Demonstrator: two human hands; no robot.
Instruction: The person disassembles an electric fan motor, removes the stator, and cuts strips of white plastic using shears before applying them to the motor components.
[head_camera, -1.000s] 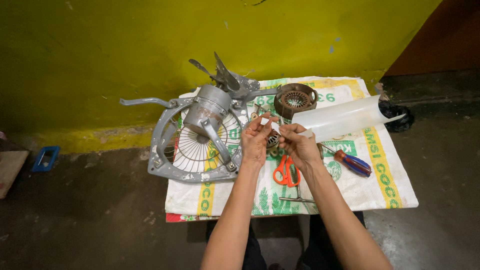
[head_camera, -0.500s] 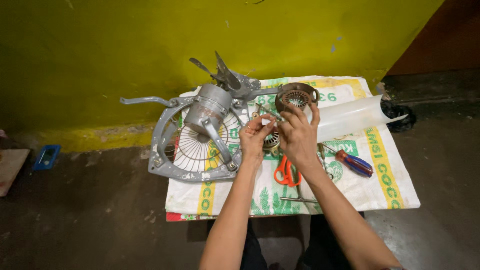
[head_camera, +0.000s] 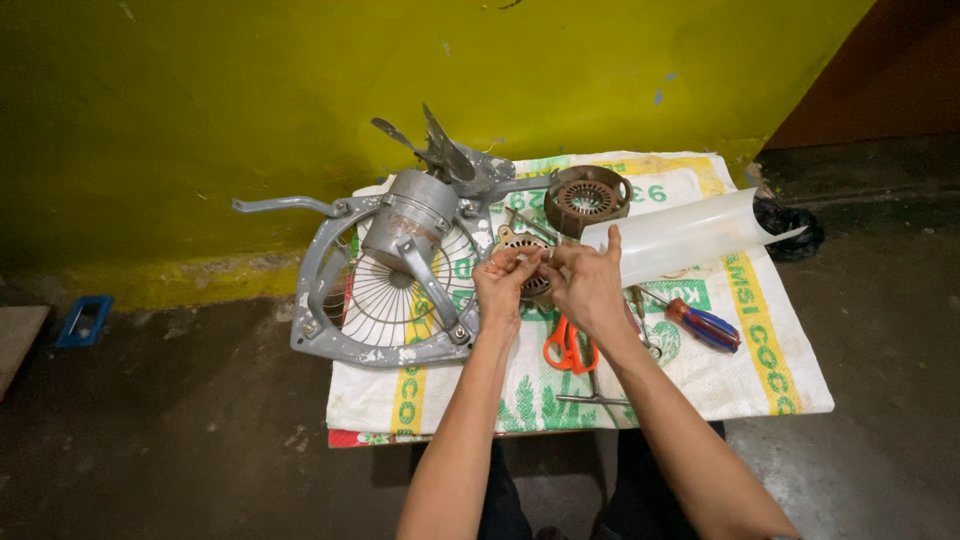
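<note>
Yellow wall behind, woven sack (head_camera: 760, 350) spread over a low worktop. Both hands are pinching a small white bit over the stator (head_camera: 528, 268): left hand (head_camera: 505, 280) and right hand (head_camera: 585, 285) meeting fingertip to fingertip (can't tell what the bit is). I'd be keeping the wrists low and steady, clear of the scissors (head_camera: 566, 345) and fan frame (head_camera: 400, 290).

Looks like a makeshift repair workshop: a dismantled grey metal fan frame with wire guard (head_camera: 385, 290) lies on a printed woven sack (head_camera: 740, 380), beside it orange-handled scissors (head_camera: 567, 345), bare concrete floor (head_camera: 160, 440) around, scuffed yellow-green wall (head_camera: 250, 90) behind.
</note>
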